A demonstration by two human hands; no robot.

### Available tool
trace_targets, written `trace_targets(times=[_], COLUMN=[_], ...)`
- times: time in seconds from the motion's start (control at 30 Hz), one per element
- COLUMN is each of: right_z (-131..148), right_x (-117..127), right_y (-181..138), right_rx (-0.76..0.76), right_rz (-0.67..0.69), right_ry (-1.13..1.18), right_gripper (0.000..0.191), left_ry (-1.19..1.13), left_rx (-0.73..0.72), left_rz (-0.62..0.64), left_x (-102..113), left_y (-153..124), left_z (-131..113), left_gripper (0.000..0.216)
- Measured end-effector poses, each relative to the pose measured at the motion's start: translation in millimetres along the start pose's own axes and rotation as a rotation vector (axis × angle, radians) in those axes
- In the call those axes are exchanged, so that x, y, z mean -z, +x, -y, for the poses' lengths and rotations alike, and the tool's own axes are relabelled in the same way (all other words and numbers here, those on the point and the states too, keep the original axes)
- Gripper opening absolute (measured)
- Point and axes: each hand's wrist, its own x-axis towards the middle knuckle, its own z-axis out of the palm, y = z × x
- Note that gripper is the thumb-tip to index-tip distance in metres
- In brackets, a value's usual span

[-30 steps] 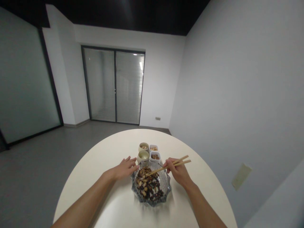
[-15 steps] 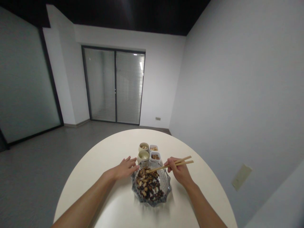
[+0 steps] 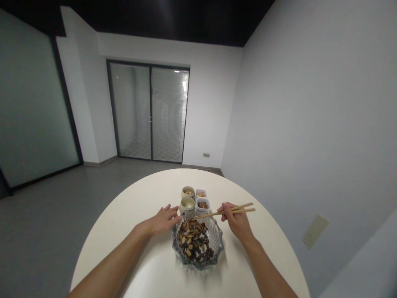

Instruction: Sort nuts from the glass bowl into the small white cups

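A glass bowl (image 3: 216,242) with a scalloped rim holds a mix of dark and tan seeds and nuts (image 3: 192,240). My right hand (image 3: 236,221) grips a pair of wooden chopsticks (image 3: 214,214), whose tips reach over the bowl's far rim. Whether the tips pinch anything is too small to tell. At the bowl's left far edge, my left hand (image 3: 165,219) lies with its fingers spread, the fingertips by the rim. Just behind the bowl stands a pale round cup (image 3: 187,205) that shows no contents. Beside it, a white square cup (image 3: 203,204) contains brown seeds.
Farther back are another round cup (image 3: 187,192) with light pieces inside and another white square cup (image 3: 201,193) with pale nuts. All stand on a round white table (image 3: 155,265). A white wall (image 3: 294,124) rises to the right.
My right hand has shifted slightly right, and the chopstick tips have risen from the seeds to the bowl's far rim. My left hand has stayed in place.
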Motion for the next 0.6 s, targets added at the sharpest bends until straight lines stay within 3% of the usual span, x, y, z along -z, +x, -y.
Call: trace_targets(times=[0.33,0.6], right_z=[-6,3], right_x=[-1,-4], right_y=[-1,0], right_rx=[-0.014,0.082], right_rz=[0.013,-0.046], right_ry=[0.026,0.046], right_gripper=[0.056,0.054], left_ry=[-0.006,-0.003], left_rx=[-0.003,-0.016], left_rz=[0.007,-0.013], left_x=[4,-3], left_y=[-4,2], left_z=[-3,9], left_gripper=[0.064,0.068])
